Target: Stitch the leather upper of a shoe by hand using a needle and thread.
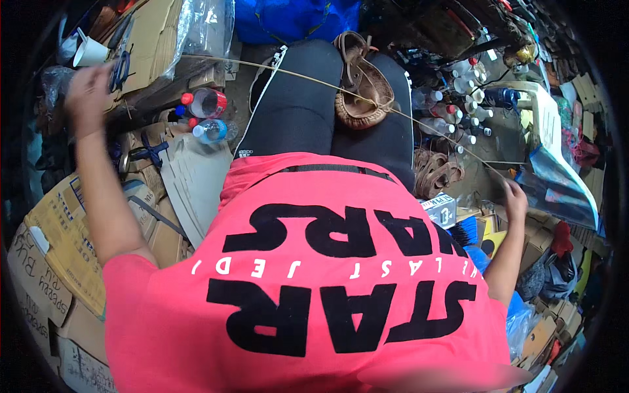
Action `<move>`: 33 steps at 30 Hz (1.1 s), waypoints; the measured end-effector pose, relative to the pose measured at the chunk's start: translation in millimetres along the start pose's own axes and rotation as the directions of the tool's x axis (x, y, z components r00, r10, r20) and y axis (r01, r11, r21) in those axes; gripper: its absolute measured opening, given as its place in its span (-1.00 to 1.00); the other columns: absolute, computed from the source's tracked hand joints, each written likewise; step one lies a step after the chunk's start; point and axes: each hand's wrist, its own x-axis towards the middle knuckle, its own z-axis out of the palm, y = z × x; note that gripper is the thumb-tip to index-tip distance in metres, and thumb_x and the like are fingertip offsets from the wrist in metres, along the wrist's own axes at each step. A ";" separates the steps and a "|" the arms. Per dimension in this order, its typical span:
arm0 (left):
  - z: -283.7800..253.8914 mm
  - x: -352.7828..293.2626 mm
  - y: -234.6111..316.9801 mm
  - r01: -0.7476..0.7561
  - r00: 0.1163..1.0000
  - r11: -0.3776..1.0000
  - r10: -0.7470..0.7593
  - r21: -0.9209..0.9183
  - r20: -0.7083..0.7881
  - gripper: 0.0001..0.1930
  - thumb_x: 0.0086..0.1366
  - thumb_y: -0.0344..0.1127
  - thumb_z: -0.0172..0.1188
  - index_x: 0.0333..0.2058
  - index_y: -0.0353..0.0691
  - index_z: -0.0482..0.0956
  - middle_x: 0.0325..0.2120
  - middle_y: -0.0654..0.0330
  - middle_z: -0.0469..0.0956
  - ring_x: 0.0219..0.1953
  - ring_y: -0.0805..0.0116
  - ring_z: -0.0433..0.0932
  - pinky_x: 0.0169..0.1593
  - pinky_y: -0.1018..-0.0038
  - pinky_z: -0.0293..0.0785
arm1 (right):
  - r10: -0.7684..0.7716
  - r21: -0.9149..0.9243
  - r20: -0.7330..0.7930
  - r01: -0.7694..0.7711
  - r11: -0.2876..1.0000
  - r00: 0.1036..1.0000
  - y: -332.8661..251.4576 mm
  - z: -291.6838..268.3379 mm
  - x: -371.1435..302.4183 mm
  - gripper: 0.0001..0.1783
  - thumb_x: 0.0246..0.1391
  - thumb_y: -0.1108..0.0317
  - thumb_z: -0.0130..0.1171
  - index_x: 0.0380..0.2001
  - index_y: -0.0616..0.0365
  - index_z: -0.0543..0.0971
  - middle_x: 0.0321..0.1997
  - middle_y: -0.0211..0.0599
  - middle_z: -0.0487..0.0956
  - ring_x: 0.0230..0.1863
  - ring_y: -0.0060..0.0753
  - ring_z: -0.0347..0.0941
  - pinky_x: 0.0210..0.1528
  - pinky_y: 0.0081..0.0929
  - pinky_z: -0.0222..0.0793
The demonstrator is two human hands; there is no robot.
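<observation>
A brown leather moccasin-style shoe upper (364, 108) with a gathered, stitched rim rests on my lap between my thighs. Through its rim runs a thin tan cord (288, 73), drawn taut out to both sides. Far out on the left, my left hand (90, 95) is raised and blurred by motion. It looks closed around one end of the cord, though its fingers are not sharp. Out to the right, my right hand (515, 198) pinches the other end of the cord between thumb and fingers. Neither hand touches the leather.
Several plastic bottles (211, 131) stand left of my legs, and more bottles (452, 112) on the right. Brown leather pieces (436, 172) lie beside my right thigh. Cardboard (147, 49), a white cup (90, 52) and a blue bag (298, 19) crowd around me.
</observation>
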 end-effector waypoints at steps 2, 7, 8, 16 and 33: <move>-32.0 7.4 -34.7 0.306 0.950 0.905 -0.272 0.296 -0.151 -0.70 0.17 -0.01 0.18 -0.26 -0.05 0.65 -0.34 0.12 0.57 -0.29 0.15 0.54 -0.20 0.34 0.43 | 0.288 -0.439 -0.141 -0.320 0.839 0.947 48.3 -17.8 -3.1 -0.69 0.08 0.18 0.13 -0.15 0.08 0.60 -0.15 -0.17 0.61 -0.11 -0.25 0.54 -0.02 -0.40 0.36; 53.3 -25.1 80.7 0.101 0.995 0.948 -0.088 -0.302 0.056 -0.68 0.16 -0.25 0.21 -0.11 -0.20 0.59 -0.25 0.16 0.55 -0.22 0.40 0.50 -0.11 0.49 0.41 | -0.183 0.043 0.382 0.180 0.983 0.906 -29.2 56.2 10.4 -0.57 0.14 0.35 -0.04 0.11 0.06 0.42 0.03 0.01 0.49 0.03 -0.14 0.44 0.08 -0.42 0.27; 78.8 -37.3 122.5 0.010 0.988 0.882 0.064 -0.471 0.140 -0.70 0.14 -0.31 0.21 -0.12 -0.19 0.59 -0.22 0.17 0.55 -0.20 0.38 0.51 -0.10 0.49 0.41 | -0.247 0.099 0.360 0.227 0.969 0.900 -69.4 73.3 8.9 -0.58 0.15 0.35 -0.03 0.10 0.06 0.43 -0.10 -0.04 0.52 -0.10 -0.20 0.46 0.00 -0.43 0.30; 119.4 -61.6 285.7 -0.340 0.686 0.612 0.681 -0.715 0.256 -0.71 0.13 -0.29 0.22 -0.15 -0.16 0.52 -0.16 0.10 0.52 -0.14 0.08 0.51 -0.07 0.33 0.44 | -0.570 0.843 0.406 -0.052 0.535 0.715 -284.6 95.8 -54.5 -0.80 0.24 0.31 -0.05 -0.17 0.12 0.49 -0.28 -0.45 0.49 -0.43 -0.71 0.34 -0.39 -0.74 0.34; 128.2 -58.9 259.6 -0.418 0.670 0.616 0.705 -0.668 0.231 -0.90 0.19 -0.33 0.13 -0.42 -0.20 0.44 -0.47 0.08 0.49 -0.37 0.03 0.50 -0.32 0.26 0.41 | -0.574 0.874 0.364 -0.057 0.482 0.733 -272.7 117.4 -45.1 -0.86 0.25 0.30 -0.05 -0.26 0.07 0.48 -0.60 -0.69 0.22 -0.59 -0.82 0.07 -0.57 -0.79 -0.07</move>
